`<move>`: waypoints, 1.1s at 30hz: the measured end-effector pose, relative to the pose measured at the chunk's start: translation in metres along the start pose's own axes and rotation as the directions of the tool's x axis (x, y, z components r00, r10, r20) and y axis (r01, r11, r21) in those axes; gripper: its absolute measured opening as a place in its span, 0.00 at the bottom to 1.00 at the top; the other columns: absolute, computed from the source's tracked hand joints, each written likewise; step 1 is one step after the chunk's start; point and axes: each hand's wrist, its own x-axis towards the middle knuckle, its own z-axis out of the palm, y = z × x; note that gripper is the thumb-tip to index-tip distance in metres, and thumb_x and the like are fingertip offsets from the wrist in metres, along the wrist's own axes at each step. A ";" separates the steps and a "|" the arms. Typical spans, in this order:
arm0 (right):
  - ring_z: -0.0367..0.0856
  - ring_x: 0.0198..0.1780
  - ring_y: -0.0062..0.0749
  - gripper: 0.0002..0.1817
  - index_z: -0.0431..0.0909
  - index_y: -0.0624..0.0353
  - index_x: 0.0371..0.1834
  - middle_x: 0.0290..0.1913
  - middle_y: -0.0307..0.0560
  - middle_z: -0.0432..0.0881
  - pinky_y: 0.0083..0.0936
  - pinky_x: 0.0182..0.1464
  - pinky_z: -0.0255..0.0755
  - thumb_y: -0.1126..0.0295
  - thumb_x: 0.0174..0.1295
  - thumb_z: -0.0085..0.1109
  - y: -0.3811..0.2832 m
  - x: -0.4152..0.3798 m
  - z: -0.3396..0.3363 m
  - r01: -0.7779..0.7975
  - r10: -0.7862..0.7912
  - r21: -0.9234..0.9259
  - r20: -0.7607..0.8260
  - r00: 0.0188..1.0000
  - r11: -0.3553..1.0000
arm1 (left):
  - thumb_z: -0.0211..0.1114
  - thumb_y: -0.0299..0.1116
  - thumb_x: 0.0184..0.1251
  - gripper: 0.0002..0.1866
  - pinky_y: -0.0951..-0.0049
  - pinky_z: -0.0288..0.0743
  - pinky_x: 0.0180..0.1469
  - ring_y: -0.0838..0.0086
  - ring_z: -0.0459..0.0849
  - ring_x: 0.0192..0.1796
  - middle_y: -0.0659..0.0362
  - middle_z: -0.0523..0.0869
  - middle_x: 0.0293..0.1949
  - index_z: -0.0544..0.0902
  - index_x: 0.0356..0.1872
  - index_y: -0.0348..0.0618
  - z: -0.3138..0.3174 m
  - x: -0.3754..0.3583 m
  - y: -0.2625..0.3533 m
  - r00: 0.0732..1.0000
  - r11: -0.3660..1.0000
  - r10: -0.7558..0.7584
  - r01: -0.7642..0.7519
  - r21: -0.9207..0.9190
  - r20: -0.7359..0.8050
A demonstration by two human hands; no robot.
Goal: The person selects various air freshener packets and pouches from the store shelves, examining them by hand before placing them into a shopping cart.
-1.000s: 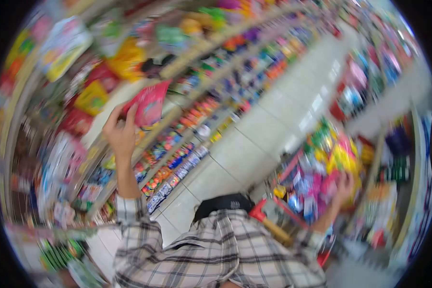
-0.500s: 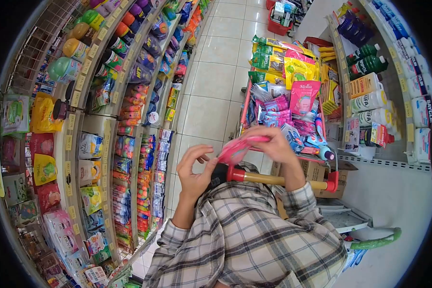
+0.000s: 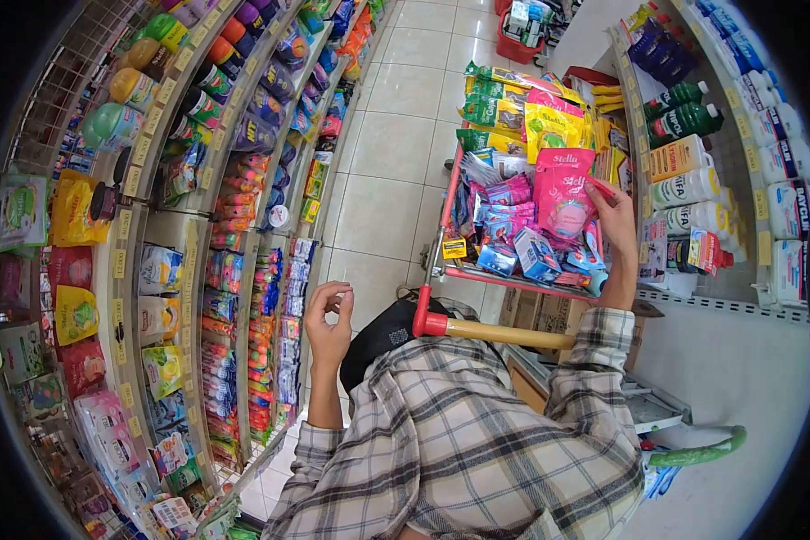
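Note:
In the head view, my right hand [image 3: 616, 219] reaches over the shopping cart [image 3: 450, 202] and pinches the right edge of a pink Stella pouch [image 3: 568, 214]. This pouch overlaps another pink Stella pouch [image 3: 562, 158] lying on the load. Just behind them is a yellow Stella pouch [image 3: 553, 128]. Apart from the cart, my left hand [image 3: 328, 321] is raised in front of the left shelves, its fingers loosely bent and apart, with nothing visible in it.
Purple packets [image 3: 510, 191], a blue box [image 3: 537, 255] and green-and-yellow packs [image 3: 495, 110] fill the cart. Its wooden handle [image 3: 508, 333] crosses before my body. Stocked shelves [image 3: 157, 216] line the left; bottles [image 3: 684, 193] stand on the right. A red basket [image 3: 519, 45] sits on the floor ahead.
My right hand has carried the pink pouch forward and right, from in front of my body onto the cart's load. My left hand has let go of it and moved left.

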 end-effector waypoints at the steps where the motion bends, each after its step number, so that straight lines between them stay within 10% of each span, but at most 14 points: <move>1: 0.76 0.36 0.17 0.15 0.82 0.65 0.47 0.37 0.38 0.83 0.17 0.39 0.71 0.66 0.64 0.64 0.009 0.006 0.002 -0.014 0.014 -0.010 0.008 1.000 1.000 | 0.65 0.24 0.64 0.04 0.81 0.70 0.34 0.82 0.77 0.31 0.59 0.83 0.42 0.82 0.39 0.39 -0.002 -0.002 -0.002 1.000 1.000 -0.009 0.009 -0.001 -0.010; 10: 0.79 0.42 0.29 0.28 0.67 0.64 0.60 0.50 0.51 0.79 0.24 0.43 0.74 0.65 0.60 0.67 0.014 0.006 0.025 0.129 -0.174 -0.278 -0.142 0.974 0.952 | 0.64 0.25 0.64 0.08 0.81 0.71 0.34 0.83 0.77 0.31 0.60 0.83 0.41 0.81 0.44 0.40 -0.031 -0.008 -0.007 0.984 0.989 -0.139 0.144 0.031 -0.115; 17: 0.78 0.51 0.31 0.20 0.74 0.64 0.55 0.50 0.48 0.80 0.27 0.55 0.71 0.65 0.65 0.62 0.054 0.017 -0.002 0.171 -0.190 -0.177 -0.094 0.977 0.969 | 0.66 0.28 0.64 0.11 0.80 0.72 0.35 0.83 0.78 0.32 0.61 0.83 0.42 0.80 0.46 0.40 -0.112 0.014 -0.002 0.899 0.997 -0.078 0.060 -0.054 -0.431; 23: 0.77 0.50 0.33 0.24 0.73 0.66 0.55 0.49 0.50 0.79 0.27 0.52 0.70 0.58 0.65 0.62 0.065 0.026 -0.007 0.113 -0.155 -0.259 -0.145 0.977 0.959 | 0.69 0.33 0.61 0.14 0.74 0.73 0.35 0.75 0.80 0.38 0.59 0.83 0.40 0.80 0.46 0.42 -0.232 0.057 0.045 0.751 0.843 0.383 -0.047 0.536 -0.537; 27: 0.77 0.51 0.34 0.24 0.73 0.68 0.55 0.50 0.52 0.79 0.26 0.53 0.70 0.59 0.66 0.60 0.089 0.046 -0.014 0.125 -0.151 -0.156 -0.169 0.974 0.980 | 0.68 0.38 0.62 0.15 0.71 0.75 0.38 0.71 0.81 0.41 0.56 0.83 0.43 0.81 0.45 0.42 -0.306 0.092 0.073 0.643 0.819 0.401 0.068 0.570 -0.653; 33: 0.77 0.45 0.28 0.20 0.74 0.68 0.53 0.47 0.48 0.80 0.22 0.46 0.70 0.62 0.68 0.60 0.109 0.059 -0.018 0.130 -0.131 -0.020 -0.236 0.963 0.991 | 0.68 0.44 0.61 0.23 0.66 0.76 0.47 0.64 0.82 0.47 0.50 0.83 0.48 0.79 0.52 0.41 -0.389 0.174 0.042 0.769 0.788 0.304 0.128 0.602 -0.562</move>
